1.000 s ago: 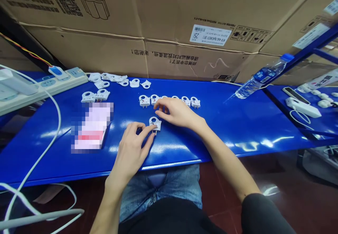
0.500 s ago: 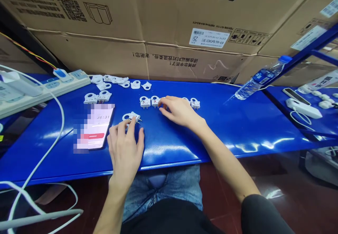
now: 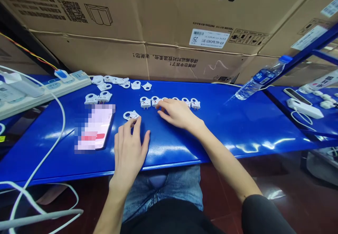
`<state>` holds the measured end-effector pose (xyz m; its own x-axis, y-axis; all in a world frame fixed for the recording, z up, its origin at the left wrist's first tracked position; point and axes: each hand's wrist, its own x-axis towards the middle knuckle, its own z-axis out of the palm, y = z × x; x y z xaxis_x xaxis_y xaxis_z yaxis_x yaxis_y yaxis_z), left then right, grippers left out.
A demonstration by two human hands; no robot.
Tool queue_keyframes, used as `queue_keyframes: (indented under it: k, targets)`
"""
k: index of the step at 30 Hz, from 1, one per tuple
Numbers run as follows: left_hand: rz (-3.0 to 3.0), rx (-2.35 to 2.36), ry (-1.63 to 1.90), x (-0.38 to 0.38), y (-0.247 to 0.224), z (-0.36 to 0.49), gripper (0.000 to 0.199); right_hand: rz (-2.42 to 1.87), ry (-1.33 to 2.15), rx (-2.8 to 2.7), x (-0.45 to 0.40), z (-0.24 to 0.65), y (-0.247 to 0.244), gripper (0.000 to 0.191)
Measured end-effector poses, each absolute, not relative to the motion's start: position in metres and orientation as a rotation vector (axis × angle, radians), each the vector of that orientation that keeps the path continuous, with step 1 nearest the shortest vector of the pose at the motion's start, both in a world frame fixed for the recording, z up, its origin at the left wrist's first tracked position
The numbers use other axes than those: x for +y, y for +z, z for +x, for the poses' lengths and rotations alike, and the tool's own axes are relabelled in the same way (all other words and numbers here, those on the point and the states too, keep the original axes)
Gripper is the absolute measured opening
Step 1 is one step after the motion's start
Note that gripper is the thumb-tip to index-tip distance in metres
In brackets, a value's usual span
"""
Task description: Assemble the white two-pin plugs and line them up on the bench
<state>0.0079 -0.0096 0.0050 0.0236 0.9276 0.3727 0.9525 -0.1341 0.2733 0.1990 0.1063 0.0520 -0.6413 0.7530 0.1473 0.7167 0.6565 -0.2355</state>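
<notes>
My left hand (image 3: 130,144) reaches over the blue table with its thumb apart, and its fingertips are at the near edge of a small white plug piece with a ring-shaped loop (image 3: 130,115). My right hand (image 3: 177,113) rests with loosely bent fingers in front of a row of similar white plug pieces. A gap shows between its thumb and index finger. One piece (image 3: 145,102) stands at the row's left end and another (image 3: 195,103) at its right end, with metal pins toward me. The right hand partly covers the middle ones.
A lit phone (image 3: 96,130) lies left of my left hand. Behind it are two plug pieces (image 3: 105,97) and several loose white parts (image 3: 116,80). A power strip (image 3: 52,89), a leaning water bottle (image 3: 260,79) and a large cardboard box (image 3: 105,54) stand around the table.
My left hand has shifted slightly right, and the plug piece under its fingertips has turned, its pins no longer showing. My right hand has moved slightly toward me, uncovering more of the row.
</notes>
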Motion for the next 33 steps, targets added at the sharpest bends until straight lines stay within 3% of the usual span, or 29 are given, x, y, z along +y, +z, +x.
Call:
queue_keyframes:
  k: [11,21,33]
  targets:
    - [-2.205,-2.073,-0.747,-0.008,0.001,0.008,0.054,-1.194,0.216,-2.646,0.105,0.199,0.053,0.021]
    - [-2.27,-2.029,-0.705,-0.001,-0.011,0.004,0.068,-1.235,0.215,-2.663,0.1,0.198,0.055,0.023]
    - [-2.371,-2.013,-0.584,0.025,-0.005,-0.015,0.082,-1.649,0.205,-2.218,-0.007,0.201,0.012,0.038]
